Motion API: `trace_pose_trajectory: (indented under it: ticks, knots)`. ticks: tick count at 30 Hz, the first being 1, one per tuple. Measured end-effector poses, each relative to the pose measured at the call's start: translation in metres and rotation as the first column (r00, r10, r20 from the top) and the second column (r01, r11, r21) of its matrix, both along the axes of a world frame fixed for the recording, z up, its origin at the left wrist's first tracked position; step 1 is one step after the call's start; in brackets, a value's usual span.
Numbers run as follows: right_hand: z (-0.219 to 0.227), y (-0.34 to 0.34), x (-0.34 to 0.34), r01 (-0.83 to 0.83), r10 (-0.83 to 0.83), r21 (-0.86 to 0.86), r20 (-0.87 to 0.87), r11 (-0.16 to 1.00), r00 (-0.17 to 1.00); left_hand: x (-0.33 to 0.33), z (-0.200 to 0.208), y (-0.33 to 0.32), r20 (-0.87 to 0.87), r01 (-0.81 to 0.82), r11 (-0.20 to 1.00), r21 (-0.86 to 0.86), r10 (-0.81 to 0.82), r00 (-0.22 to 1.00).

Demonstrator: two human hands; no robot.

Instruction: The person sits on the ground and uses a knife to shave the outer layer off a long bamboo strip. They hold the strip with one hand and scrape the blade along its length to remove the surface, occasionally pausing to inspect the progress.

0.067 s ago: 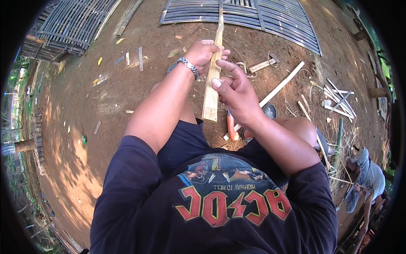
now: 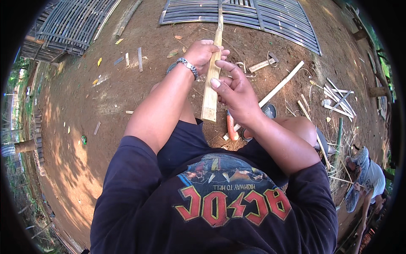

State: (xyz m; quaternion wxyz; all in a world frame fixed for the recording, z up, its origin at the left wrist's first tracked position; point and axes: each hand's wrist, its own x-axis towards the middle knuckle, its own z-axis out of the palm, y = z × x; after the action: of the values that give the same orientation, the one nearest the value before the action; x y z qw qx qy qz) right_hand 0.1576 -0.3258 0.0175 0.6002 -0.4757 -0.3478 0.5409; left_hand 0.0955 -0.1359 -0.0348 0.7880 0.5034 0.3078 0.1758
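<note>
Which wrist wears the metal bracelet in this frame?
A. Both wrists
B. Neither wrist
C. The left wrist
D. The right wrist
C. The metal bracelet circles the wrist of the left hand, which grips the bamboo strip; the wrist of the right hand beside the strip is bare.

1. There is one view, from a wide fisheye camera worn on the person's head, looking steeply down the person's own chest.
2. It sits close above the dark shirt [image 2: 220,203], which fills the lower edge; both forearms rise from the shirt toward the picture's middle.
3. Beyond the shirt lies the dirt ground [image 2: 101,110], farther off.
4. At the top rim, far from the shirt, the bamboo slat panel [image 2: 270,17] bends with the lens.
</note>
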Motion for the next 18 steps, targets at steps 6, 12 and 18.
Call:
trace_pose_trajectory:
  ticks: [6, 12, 18]
  knots:
    - [-0.007, 0.0, -0.001, -0.007, 0.007, 0.038, -0.004, 0.999, 1.0, 0.0, 0.006, -0.002, 0.059, -0.025, 1.0, 0.009, 0.024, 0.998]
    - [-0.033, -0.006, -0.003, -0.008, 0.005, 0.039, 0.07, 0.999, 0.998, 0.003, 0.021, -0.007, 0.22, -0.156, 0.988, 0.012, 0.149, 0.964]
    - [-0.048, -0.009, 0.006, -0.022, 0.037, -0.086, 0.18, 0.996, 0.983, 0.001, 0.028, -0.007, 0.38, -0.169, 0.983, 0.068, 0.131, 0.916]
